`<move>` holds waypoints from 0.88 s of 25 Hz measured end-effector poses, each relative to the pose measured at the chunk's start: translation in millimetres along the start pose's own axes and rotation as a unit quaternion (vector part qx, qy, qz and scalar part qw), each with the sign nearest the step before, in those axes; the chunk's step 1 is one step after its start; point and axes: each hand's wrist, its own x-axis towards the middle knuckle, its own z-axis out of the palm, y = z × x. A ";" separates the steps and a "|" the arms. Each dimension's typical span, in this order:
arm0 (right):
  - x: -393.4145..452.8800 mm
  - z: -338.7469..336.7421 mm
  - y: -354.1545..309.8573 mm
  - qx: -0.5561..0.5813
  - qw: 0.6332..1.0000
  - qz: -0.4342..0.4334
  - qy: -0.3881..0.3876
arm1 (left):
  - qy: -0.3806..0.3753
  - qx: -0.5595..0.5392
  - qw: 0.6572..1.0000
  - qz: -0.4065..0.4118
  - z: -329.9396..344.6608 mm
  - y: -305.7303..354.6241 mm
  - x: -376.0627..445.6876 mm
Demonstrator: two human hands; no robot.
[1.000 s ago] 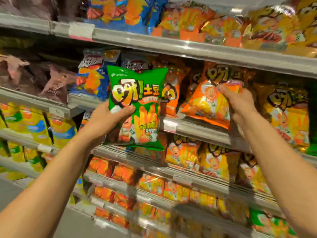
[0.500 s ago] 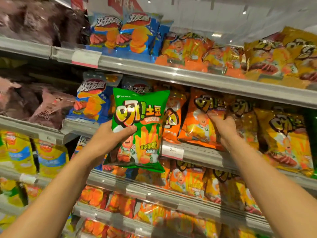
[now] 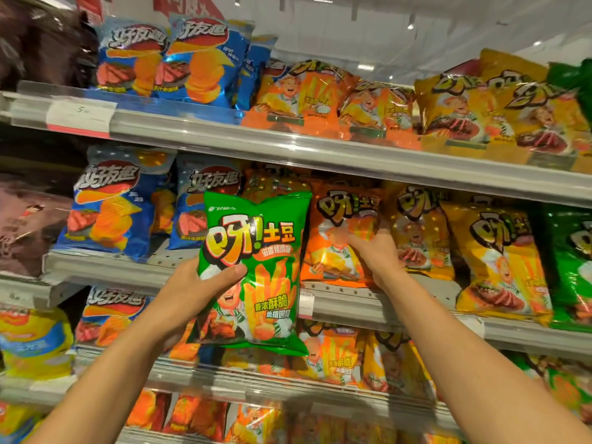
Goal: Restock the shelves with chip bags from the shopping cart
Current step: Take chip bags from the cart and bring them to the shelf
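Note:
My left hand (image 3: 189,293) grips a green chip bag (image 3: 256,270) by its left edge, thumb across the front, and holds it upright in front of the middle shelf (image 3: 352,302). To its right, my right hand (image 3: 374,254) reaches onto that shelf and grips the lower right side of an orange chip bag (image 3: 339,238) standing there. Yellow chip bags (image 3: 493,257) stand right of the orange one, and a green bag (image 3: 567,267) stands at the far right. The shopping cart is out of view.
Blue chip bags (image 3: 109,206) fill the left of the middle shelf. The top shelf (image 3: 288,149) carries blue, orange and yellow bags. Lower shelves (image 3: 256,382) hold more orange and yellow bags. Dark brown bags (image 3: 28,225) sit at the far left.
The view has tilted upward, so the shelves appear lower. My right hand has pushed the orange bag back upright onto the middle shelf. My left hand keeps holding the green bag.

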 end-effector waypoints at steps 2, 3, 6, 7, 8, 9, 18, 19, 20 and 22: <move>-5.6 -0.9 -2.3 -0.041 0.999 -0.007 0.002 | 0.011 -0.002 1.000 -0.011 0.8 -1.5 2.8; -9.8 -1.6 -2.1 -0.092 0.995 -0.028 0.021 | 0.012 -0.004 1.000 -0.012 0.6 -1.3 2.8; -32.9 -3.6 0.1 -0.212 0.957 -0.164 0.111 | 0.003 -0.011 1.000 -0.002 2.2 0.0 0.9; -39.9 -3.0 1.9 -0.244 0.940 -0.206 0.117 | 0.000 -0.017 1.000 0.001 4.4 0.5 0.8; -44.6 -2.3 3.6 -0.278 0.926 -0.232 0.103 | -0.003 -0.024 1.000 0.001 8.2 1.2 0.6; -46.8 -1.8 4.3 -0.302 0.920 -0.238 0.078 | -0.007 -0.029 1.000 0.001 12.4 2.8 0.3; -90.2 -44.1 22.0 -0.264 0.924 -0.277 0.012 | -0.065 -0.042 0.997 0.021 60.9 7.0 -10.0; -97.8 -52.8 26.2 -0.268 0.922 -0.278 0.010 | -0.077 -0.053 0.995 0.021 70.4 6.7 -12.2; -104.9 -63.7 30.6 -0.275 0.921 -0.276 0.006 | -0.091 -0.060 0.994 0.022 82.2 6.2 -14.0; -117.3 -85.9 37.3 -0.298 0.916 -0.269 -0.012 | -0.115 -0.070 0.991 0.023 108.1 5.4 -16.1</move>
